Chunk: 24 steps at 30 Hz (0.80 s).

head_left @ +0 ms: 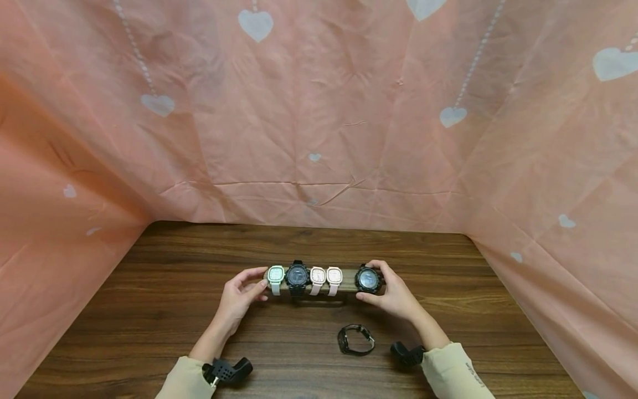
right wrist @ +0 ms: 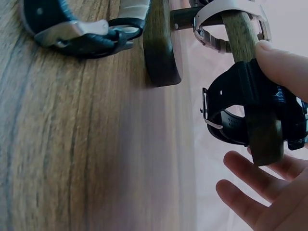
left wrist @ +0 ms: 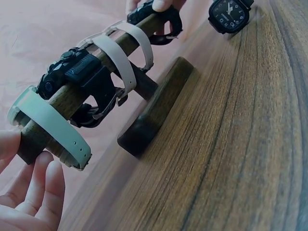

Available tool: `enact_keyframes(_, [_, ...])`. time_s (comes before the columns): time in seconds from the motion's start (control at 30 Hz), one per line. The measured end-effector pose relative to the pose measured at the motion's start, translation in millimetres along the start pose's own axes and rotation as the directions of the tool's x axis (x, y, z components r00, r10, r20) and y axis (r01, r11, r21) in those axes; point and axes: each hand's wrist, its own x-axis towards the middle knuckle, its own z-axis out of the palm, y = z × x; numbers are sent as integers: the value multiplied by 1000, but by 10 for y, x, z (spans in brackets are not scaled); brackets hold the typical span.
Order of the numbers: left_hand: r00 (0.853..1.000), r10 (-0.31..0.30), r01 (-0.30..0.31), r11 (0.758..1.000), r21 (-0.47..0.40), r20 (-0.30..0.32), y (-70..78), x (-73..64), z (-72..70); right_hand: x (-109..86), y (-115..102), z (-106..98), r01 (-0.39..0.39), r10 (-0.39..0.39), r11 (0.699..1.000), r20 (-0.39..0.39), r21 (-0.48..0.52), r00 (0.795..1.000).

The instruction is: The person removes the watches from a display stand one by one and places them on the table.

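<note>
A wooden watch stand has a horizontal bar raised over a base. My left hand grips the bar's left end beside a mint-green watch. Along the bar follow a chunky black watch and two pink watches, one close against the other. At the bar's right end, my right hand holds another black watch between thumb and fingers. Its buckled strap loops round the bar in the right wrist view. Some right-hand fingers spread past the bar's end.
A black watch with a squarish dial lies on its side on the wooden table, in front of the stand. Pink fabric with white hearts hangs behind and at both sides. Each wrist wears a black camera mount.
</note>
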Motion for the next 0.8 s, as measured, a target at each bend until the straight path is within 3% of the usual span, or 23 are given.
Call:
enact_keyframes(0.2, [1000, 3, -3, 1000, -12, -5, -3, 4, 6, -44, 9, -26, -54, 54, 998, -10, 36, 998])
enact_keyframes(0.43, [1000, 6, -6, 1000, -24, -2, -8, 6, 13, -90, 32, -32, -45, 47, 998, -46, 38, 998])
enact_keyframes(0.8, [998, -55, 55, 998, 22, -39, 56, 8, 15, -169, 44, -77, -58, 58, 998, -75, 8, 996])
